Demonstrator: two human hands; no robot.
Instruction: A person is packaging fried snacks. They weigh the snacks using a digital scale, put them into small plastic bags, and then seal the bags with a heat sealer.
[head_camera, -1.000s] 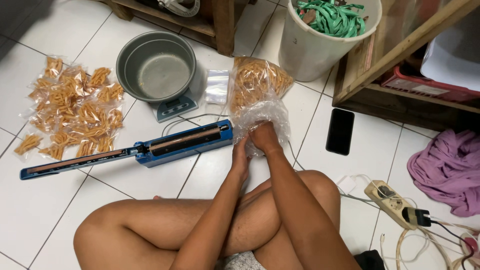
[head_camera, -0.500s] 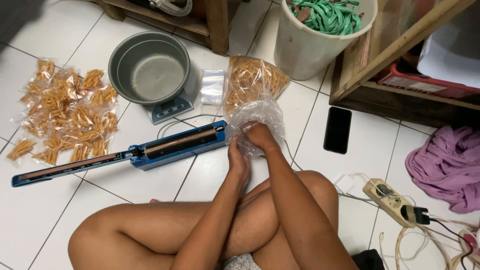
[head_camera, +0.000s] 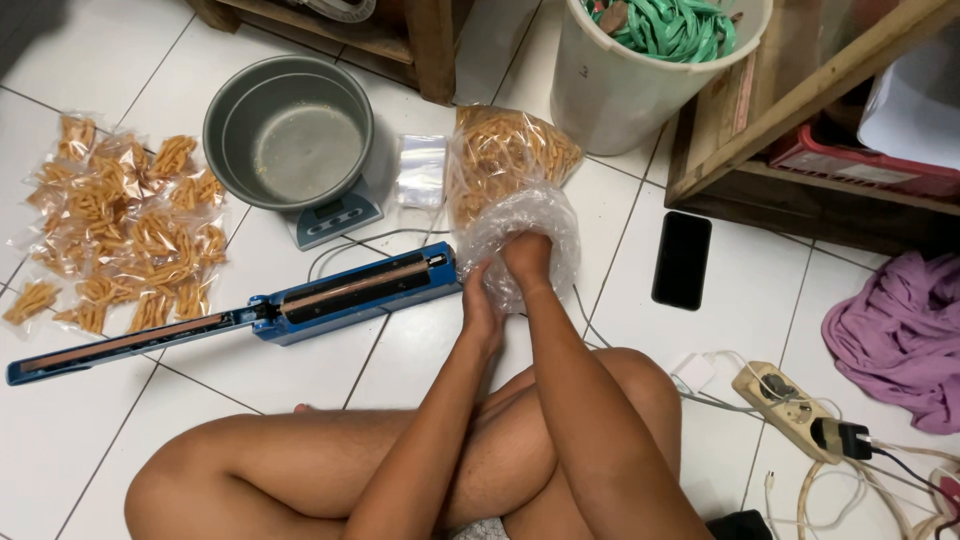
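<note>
- Small sealed clear packets of orange snack sticks lie heaped on the white tiled floor at far left.
- A grey metal bowl sits on a digital kitchen scale.
- A long blue heat sealer lies open, just beside the left hand.
- The left hand's grip steadies the mouth of the large clear plastic bag of orange snack sticks; the right hand is plunged inside, its grip hidden.
- Judged step: scooping a portion; next calls for lifting it clear.

My right hand is inside a clear, crinkly, glossy plastic bag. Beside it lie a blue painted-metal sealer, a dull metal bowl, glossy white floor tiles and purple cloth.
</note>
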